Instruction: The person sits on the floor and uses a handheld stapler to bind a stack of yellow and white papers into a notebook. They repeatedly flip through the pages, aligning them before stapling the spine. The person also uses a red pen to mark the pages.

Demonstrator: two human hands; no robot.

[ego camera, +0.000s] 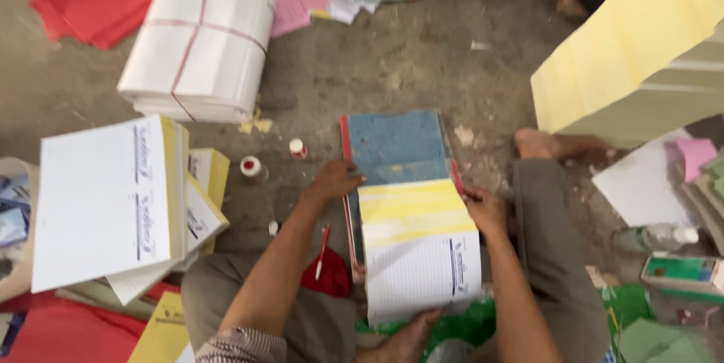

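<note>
Closest to the lens are the person's 2 bare forearms, reaching down over grey-trousered knees to a pad of printed forms (419, 257) lying on the concrete floor (392, 61) between the legs. The left hand (337, 180) rests with loosely curled fingers on the pad's left edge, where the white and yellow sheets meet a blue cover board (396, 146); it presses rather than clamps. The right hand (483, 208) sits at the pad's right edge, fingers bent around the yellow sheets, though motion blur hides how tight that pinch is. The pad's near part is white lined paper with a small blue mark at its right side; above that run 2 yellow bands, then the blue board with a red spine strip down its left side.

A red pen (323, 251) lies on a red cloth (329, 275) just left of the pad. Further left stands a stack of white and yellow form books (105, 201) with blue printing down 1 side. Beyond it sits a white paper ream (197, 45) tied crosswise with red string. 2 small red-and-white bottles (255, 166) stand on the floor between ream and pad. A tall yellow paper stack (630, 42) rises at the right, and a clear plastic bottle (654, 238) lies below it.
</note>
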